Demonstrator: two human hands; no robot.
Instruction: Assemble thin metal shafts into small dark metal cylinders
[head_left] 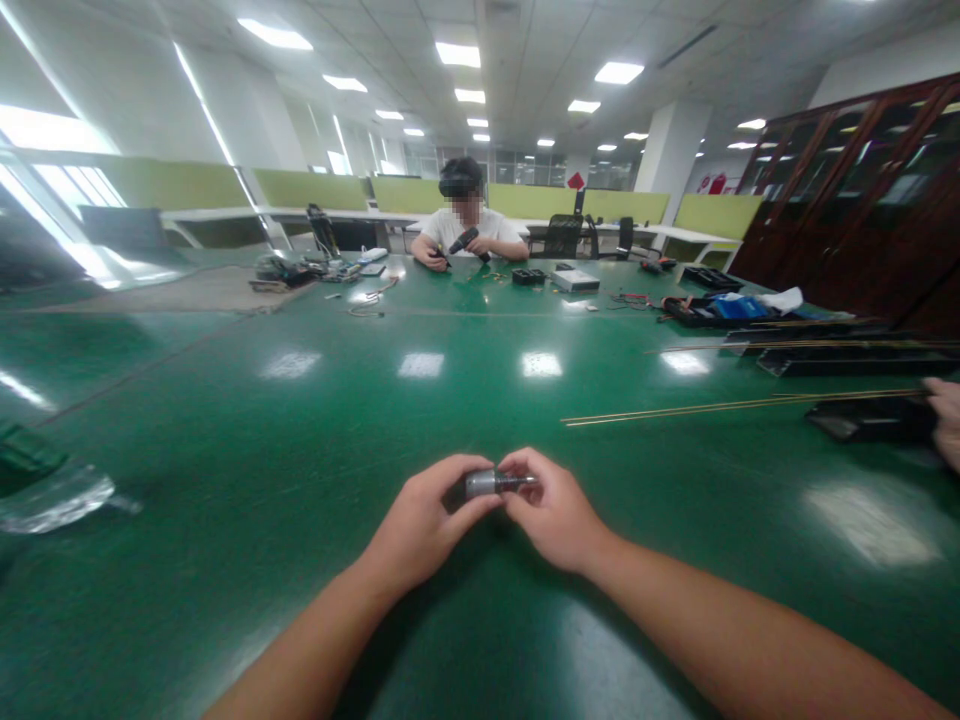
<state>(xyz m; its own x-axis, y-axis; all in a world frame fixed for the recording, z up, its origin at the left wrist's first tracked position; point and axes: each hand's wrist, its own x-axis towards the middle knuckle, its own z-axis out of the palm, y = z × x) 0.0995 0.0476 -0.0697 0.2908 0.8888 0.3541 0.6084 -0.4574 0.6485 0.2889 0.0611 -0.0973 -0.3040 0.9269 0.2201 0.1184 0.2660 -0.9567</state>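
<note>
At the near left, a clear plastic bottle [64, 500], cut by the picture's edge, sits well apart from the work on the green table [360, 420], perhaps to leave elbow room. Next, the left hand [424, 515] is closed, thumb and fingers, around the wide body of a grey cylindrical piece [480, 485], probably because that end gives the steadier hold. Beyond, on the far side, a person in a white shirt [487, 222] handles a dark tool [463, 240]. The grey cylindrical piece lies crosswise between the two hands, its slim dark end pointing right. There the right hand [559, 510] pinches that end, its fingertips just beside the left's, likely for fine control. Farther right, thin golden rods [660, 411] reach leftward past a black channel [862, 418]; whether the co-worker's hand [946, 410] grips either, I cannot tell.
</note>
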